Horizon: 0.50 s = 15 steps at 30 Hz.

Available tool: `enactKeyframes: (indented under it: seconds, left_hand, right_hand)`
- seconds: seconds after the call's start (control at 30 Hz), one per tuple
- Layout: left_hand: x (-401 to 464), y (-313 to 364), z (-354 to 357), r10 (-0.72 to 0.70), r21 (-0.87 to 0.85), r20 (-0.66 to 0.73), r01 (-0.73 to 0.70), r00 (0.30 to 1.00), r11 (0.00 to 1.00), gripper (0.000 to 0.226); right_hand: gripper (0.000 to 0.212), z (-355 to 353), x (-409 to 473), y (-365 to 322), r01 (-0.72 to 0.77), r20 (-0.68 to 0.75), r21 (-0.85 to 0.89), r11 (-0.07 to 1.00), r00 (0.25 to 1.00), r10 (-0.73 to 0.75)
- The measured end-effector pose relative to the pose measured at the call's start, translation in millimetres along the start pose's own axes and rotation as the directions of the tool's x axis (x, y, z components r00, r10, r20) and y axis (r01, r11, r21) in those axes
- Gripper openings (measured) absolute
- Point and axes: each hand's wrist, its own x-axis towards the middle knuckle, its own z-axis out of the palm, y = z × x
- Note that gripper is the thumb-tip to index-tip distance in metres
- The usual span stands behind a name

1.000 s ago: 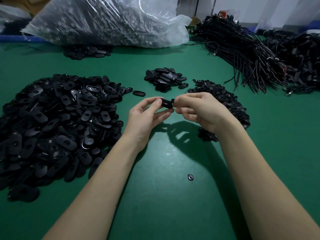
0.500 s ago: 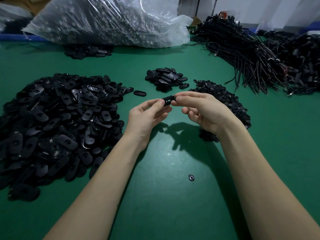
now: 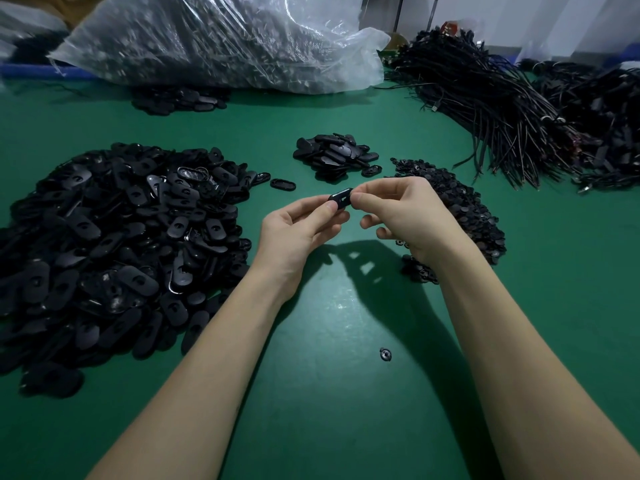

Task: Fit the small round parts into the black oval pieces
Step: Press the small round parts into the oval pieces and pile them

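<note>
Oval piece (image 3: pixel 340 199) pinched between my left hand (image 3: pixel 299 230) and right hand (image 3: pixel 407 216), held above counter (image 3: pixel 329 410); both grips closed on its ends by thumb and fingertip. Round part not visible in it; cannot tell if seated. Left of oval piece: big heap (image 3: pixel 114 244) of ovals, likely unfinished bulk. Beyond it: small pile (image 3: pixel 334 155), probably done ones, so most work is left. Right of it: round parts (image 3: pixel 460 209), tiny ridged discs. One stray disc (image 3: pixel 385 355) nearer me. Ovals smooth matte plastic, rounded ends.
</note>
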Motion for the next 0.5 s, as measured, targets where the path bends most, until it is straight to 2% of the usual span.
enactKeyframes:
  seconds: [0.27, 0.5]
  left_hand:
    - [0.0, -2.4, -0.1, 0.025, 0.018, 0.018, -0.026, 1.0, 1.0, 0.009]
    - [1.5, -6.2, -1.0, 0.06, 0.062, 0.013, -0.061, 0.998, 0.996, 0.009]
  right_hand:
    - [0.004, 3.1, 2.6, 2.1, 0.087, -0.052, -0.194, 0.977, 0.994, -0.099]
    - [0.005, 3.0, 5.3, 7.1, 0.077, -0.066, -0.207, 0.975, 0.994, -0.092]
